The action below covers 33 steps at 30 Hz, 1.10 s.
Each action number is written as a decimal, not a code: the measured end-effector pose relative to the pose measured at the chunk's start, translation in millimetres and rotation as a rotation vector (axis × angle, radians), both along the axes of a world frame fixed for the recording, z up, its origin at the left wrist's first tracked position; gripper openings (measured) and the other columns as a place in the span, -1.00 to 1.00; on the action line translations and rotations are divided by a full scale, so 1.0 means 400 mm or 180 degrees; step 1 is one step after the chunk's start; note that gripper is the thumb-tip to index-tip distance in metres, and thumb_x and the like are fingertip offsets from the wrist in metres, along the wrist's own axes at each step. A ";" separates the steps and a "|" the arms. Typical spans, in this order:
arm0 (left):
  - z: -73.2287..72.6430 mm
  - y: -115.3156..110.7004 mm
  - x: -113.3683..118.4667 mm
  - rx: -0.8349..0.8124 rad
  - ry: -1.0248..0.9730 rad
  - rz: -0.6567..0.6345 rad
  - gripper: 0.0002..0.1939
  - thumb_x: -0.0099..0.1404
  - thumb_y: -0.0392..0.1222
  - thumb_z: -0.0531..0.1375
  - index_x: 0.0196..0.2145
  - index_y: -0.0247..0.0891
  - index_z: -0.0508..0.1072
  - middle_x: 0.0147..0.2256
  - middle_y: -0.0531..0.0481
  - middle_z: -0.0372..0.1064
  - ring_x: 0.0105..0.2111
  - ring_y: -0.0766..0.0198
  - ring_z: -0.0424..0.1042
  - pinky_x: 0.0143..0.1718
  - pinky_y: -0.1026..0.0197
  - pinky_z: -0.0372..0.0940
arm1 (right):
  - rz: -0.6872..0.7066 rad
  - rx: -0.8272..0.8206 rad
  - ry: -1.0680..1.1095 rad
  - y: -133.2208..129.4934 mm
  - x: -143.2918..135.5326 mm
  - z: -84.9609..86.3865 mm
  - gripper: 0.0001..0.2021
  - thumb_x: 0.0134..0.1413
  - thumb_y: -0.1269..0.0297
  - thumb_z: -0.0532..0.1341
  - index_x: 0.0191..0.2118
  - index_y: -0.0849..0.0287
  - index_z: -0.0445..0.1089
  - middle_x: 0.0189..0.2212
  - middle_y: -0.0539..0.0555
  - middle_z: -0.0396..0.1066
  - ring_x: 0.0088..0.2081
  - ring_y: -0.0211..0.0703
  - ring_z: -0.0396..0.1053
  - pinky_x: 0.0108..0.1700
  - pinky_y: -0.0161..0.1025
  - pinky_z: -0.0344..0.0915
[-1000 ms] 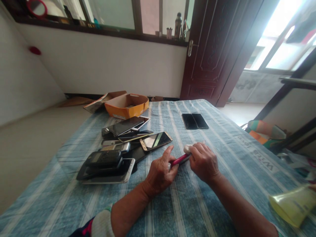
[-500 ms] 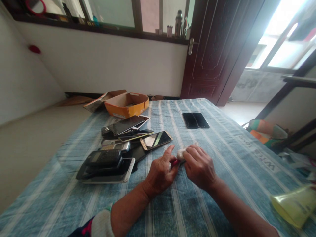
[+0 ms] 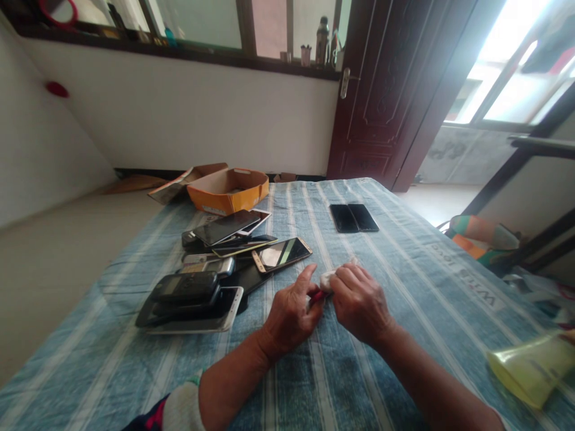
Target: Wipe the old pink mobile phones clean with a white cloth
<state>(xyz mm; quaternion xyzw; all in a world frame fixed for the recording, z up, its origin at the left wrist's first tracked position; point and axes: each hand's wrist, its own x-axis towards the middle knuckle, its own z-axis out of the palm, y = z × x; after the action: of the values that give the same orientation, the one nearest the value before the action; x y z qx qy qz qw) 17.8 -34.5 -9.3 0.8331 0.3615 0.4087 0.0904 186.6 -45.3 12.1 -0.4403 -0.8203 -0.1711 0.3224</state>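
Note:
My left hand (image 3: 291,310) is closed around a slim pinkish-red object (image 3: 317,296), mostly covered by the fingers, so its kind cannot be made out. The thumb points up. Pressed against the object's far end is a wad of white cloth or tissue (image 3: 327,279), which my right hand (image 3: 362,304) grips with curled fingers. To the left of my hands lies a loose pile of phones; nearest is a gold-framed phone (image 3: 282,254). A white-edged phone (image 3: 230,311) lies under dark ones (image 3: 186,287). Two black phones (image 3: 345,218) rest side by side beyond my right hand.
A blue striped cloth (image 3: 395,359) covers the table. An open orange box (image 3: 229,194) stands at the far left edge. A yellow translucent bag (image 3: 527,371) lies at the right edge. Behind are a dark red door (image 3: 381,90) and a sill holding a bottle (image 3: 322,42).
The whole view has shifted slightly, with the scene a little further left. Both hands keep nearly the same pose and hold the same things.

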 end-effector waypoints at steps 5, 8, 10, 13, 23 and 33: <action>0.002 -0.001 -0.001 -0.0018 0.0008 0.0014 -0.46 0.25 -0.32 0.11 0.17 -0.36 0.08 -0.34 0.01 0.50 -0.38 0.28 0.49 -0.35 0.29 0.40 | 0.0039 0.0027 0.0122 -0.001 0.000 0.000 -0.73 0.17 0.50 0.02 -0.49 0.19 0.34 -0.47 0.09 0.31 -0.29 -0.09 0.26 -0.18 -0.17 0.20; 0.000 0.000 -0.002 -0.0027 0.0026 0.0048 -0.46 0.25 -0.32 0.10 0.17 -0.37 0.09 -0.35 0.00 0.50 -0.38 0.28 0.49 -0.34 0.28 0.40 | 0.0211 -0.0016 0.0170 -0.004 -0.007 0.001 -0.72 0.18 0.49 0.02 -0.49 0.20 0.35 -0.46 0.10 0.33 -0.28 -0.10 0.27 -0.15 -0.18 0.21; -0.001 0.001 -0.002 -0.0031 0.0002 0.0030 -0.45 0.25 -0.32 0.11 0.18 -0.35 0.09 -0.35 0.01 0.50 -0.38 0.28 0.49 -0.33 0.28 0.40 | 0.0153 -0.0022 0.0186 0.000 -0.003 0.002 -0.73 0.17 0.50 0.02 -0.49 0.20 0.36 -0.46 0.10 0.34 -0.29 -0.10 0.28 -0.17 -0.19 0.20; -0.001 0.001 -0.001 -0.0062 -0.0056 -0.0011 -0.43 0.24 -0.32 0.12 0.19 -0.32 0.08 -0.34 0.03 0.50 -0.38 0.30 0.49 -0.31 0.28 0.41 | -0.0128 -0.0015 0.0241 0.015 0.021 0.000 -0.76 0.11 0.50 0.04 -0.49 0.18 0.36 -0.47 0.09 0.35 -0.33 -0.12 0.27 -0.21 -0.21 0.18; 0.003 0.004 -0.005 -0.0072 0.0034 0.0047 -0.47 0.25 -0.30 0.13 0.16 -0.31 0.13 -0.33 0.03 0.50 -0.36 0.30 0.48 -0.27 0.28 0.41 | -0.0894 -0.0798 0.1161 0.065 0.085 -0.040 -0.82 -0.03 0.47 0.07 -0.49 0.14 0.39 -0.51 0.01 0.37 -0.45 -0.22 0.28 -0.37 -0.32 0.09; 0.001 0.009 -0.007 -0.0017 0.0000 0.0055 -0.51 0.25 -0.29 0.12 0.13 -0.31 0.17 -0.35 0.03 0.49 -0.40 0.32 0.47 -0.29 0.27 0.42 | -0.1021 -0.1202 0.1451 0.078 0.087 -0.045 -0.82 -0.06 0.42 0.09 -0.59 0.12 0.33 -0.64 -0.06 0.28 -0.56 -0.27 0.17 -0.45 -0.31 0.01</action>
<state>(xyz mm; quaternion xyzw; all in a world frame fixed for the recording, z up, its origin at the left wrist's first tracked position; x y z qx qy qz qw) 15.1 -31.0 -9.0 0.8297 0.3697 0.4085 0.0891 221.5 -14.2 -6.0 -0.6427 -0.6645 0.0383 0.3793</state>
